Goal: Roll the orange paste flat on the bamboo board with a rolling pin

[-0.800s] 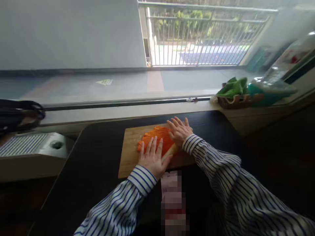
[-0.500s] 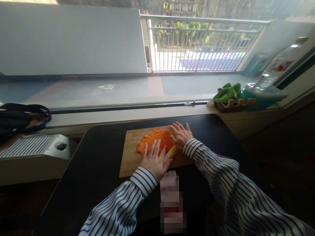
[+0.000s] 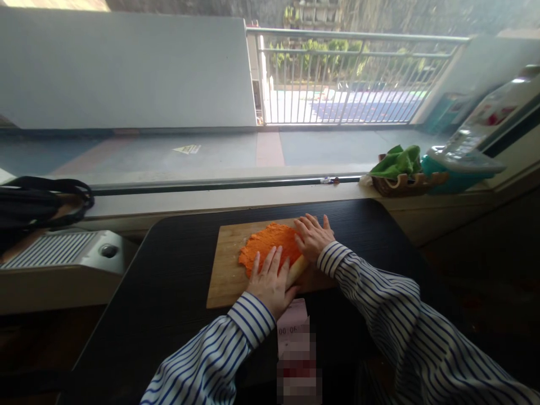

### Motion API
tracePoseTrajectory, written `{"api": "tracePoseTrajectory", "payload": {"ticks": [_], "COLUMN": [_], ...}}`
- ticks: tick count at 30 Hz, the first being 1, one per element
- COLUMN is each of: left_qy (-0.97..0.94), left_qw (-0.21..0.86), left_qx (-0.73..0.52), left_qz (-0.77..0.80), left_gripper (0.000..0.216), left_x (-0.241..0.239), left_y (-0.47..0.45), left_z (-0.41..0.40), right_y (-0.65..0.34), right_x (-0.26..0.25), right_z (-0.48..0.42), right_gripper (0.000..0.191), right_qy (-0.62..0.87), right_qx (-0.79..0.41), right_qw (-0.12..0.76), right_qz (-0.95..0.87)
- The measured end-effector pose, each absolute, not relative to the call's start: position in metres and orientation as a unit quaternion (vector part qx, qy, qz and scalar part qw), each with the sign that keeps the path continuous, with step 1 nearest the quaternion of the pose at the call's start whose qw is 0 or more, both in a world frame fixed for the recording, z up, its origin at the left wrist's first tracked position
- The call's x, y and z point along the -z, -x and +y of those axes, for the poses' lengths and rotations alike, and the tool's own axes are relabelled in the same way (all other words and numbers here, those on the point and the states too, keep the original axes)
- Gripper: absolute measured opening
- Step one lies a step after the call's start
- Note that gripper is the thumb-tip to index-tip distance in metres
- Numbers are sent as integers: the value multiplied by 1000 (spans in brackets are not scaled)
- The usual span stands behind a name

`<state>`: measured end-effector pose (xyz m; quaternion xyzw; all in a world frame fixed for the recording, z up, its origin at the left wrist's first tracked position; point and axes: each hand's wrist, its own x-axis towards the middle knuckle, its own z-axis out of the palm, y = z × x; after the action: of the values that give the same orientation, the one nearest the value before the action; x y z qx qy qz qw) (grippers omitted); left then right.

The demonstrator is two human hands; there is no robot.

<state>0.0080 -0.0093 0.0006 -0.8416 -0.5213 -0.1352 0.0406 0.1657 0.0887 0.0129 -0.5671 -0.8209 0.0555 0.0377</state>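
Observation:
A flat sheet of orange dough [image 3: 268,245] lies on a wooden board [image 3: 225,275] on a black table [image 3: 169,292]. A pale wooden rolling pin [image 3: 296,268] lies across the dough's near right side, mostly hidden under my hands. My left hand [image 3: 270,281] rests flat on the pin's near end, fingers stretched out over the dough. My right hand [image 3: 313,236] lies flat on the pin's far end at the dough's right edge, fingers spread. Both arms wear blue and white striped sleeves.
A window sill runs behind the table, with a basket holding a green cloth [image 3: 396,163] and a teal container [image 3: 451,174] at the right. A grey ribbed appliance [image 3: 63,250] and a black bag [image 3: 37,202] sit at the left. A pixelated card [image 3: 295,349] lies at the table's front.
Both hands stay flat on the rolling pin and shift only slightly over the dough. The camera view has drifted a little, and the dough looks slightly more spread out.

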Motion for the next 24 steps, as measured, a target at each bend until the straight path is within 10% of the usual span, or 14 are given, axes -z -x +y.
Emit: {"api": "tracePoseTrajectory", "payload": {"ticks": [12, 24], "left_qy": [826, 798], "left_qw": [34, 54], "left_qx": [198, 174], "left_qz": [-526, -574], "left_gripper": [38, 44], "left_x": [4, 11], "left_y": [-3, -3], "left_z": [4, 4], "right_y": [-160, -132], "right_x": [-40, -25], "right_z": [110, 142], "right_gripper": [48, 51], "right_qy": [520, 391], "right_qx": [-70, -71], "right_qw": [104, -8], "right_qz": [-845, -917]}}
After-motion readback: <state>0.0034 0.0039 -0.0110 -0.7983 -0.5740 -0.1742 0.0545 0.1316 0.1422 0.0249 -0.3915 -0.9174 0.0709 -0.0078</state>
